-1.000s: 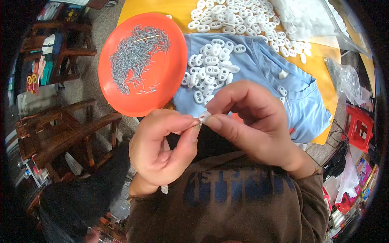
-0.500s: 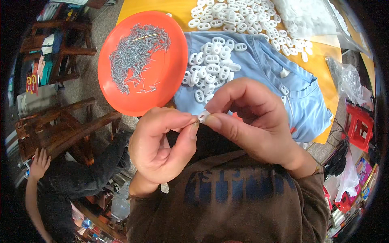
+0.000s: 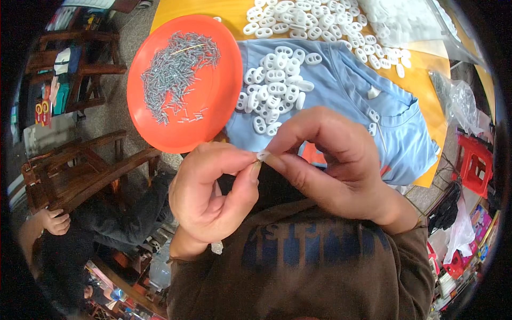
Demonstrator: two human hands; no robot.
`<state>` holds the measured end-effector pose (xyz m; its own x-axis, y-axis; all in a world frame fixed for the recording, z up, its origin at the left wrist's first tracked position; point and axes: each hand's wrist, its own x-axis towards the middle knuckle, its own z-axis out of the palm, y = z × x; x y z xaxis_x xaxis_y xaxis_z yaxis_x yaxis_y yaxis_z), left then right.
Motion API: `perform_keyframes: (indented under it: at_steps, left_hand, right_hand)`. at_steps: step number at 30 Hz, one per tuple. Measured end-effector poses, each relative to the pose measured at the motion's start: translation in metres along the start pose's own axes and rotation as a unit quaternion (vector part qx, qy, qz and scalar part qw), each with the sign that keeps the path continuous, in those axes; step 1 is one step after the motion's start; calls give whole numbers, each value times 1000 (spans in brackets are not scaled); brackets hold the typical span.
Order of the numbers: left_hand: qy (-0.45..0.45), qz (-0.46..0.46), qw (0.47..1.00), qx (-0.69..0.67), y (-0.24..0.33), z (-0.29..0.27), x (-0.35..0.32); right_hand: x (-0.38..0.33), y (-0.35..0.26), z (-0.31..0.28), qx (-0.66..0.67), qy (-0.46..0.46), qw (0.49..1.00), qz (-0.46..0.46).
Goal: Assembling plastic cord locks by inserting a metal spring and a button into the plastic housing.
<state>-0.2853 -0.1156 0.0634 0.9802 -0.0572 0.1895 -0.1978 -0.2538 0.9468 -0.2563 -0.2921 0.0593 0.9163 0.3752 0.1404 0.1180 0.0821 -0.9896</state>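
Observation:
In front of my chest, my right hand [image 3: 338, 165] is closed, pinching a small white plastic piece [image 3: 262, 156] between thumb and forefinger. My left hand [image 3: 210, 194] meets it from the other side, thumb and forefinger pressed together at the piece's edge. Whatever the left fingertips hold is too small and covered to make out. Just beyond the hands, a heap of white oval two-hole plastic pieces [image 3: 276, 88] lies on a folded light blue T-shirt [image 3: 341, 90]. Left of it stands a round orange-red plate [image 3: 216, 114] bearing a pile of small metal screws [image 3: 173, 72].
More white ovals [image 3: 320, 18] spread over the yellow tabletop [image 3: 176, 9], near a clear plastic bag [image 3: 394, 24] of white pieces. A red plastic stool [image 3: 473, 165] is at the right. Wooden benches [image 3: 101, 170] stand left, where another person's hand [image 3: 55, 221] rests.
My right fingers have shifted slightly left and cover more of the white piece. My left hand stays nearly still. The other person's hand at the left has changed position.

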Motion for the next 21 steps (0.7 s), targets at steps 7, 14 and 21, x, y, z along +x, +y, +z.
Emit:
perform_keyframes:
  at_steps: [7, 14, 21]
  left_hand:
    - [-52, 17, 997, 63, 4, -6, 3]
    - [-13, -62, 996, -67, 7, 3, 0]
    - [-36, -41, 998, -43, 0, 0, 0]
  right_hand:
    - [2, -1, -2, -30, -27, 999, -21]
    - [-5, 5, 0, 123, 9, 990, 74]
    - [-6, 7, 1, 217, 24, 969, 119]
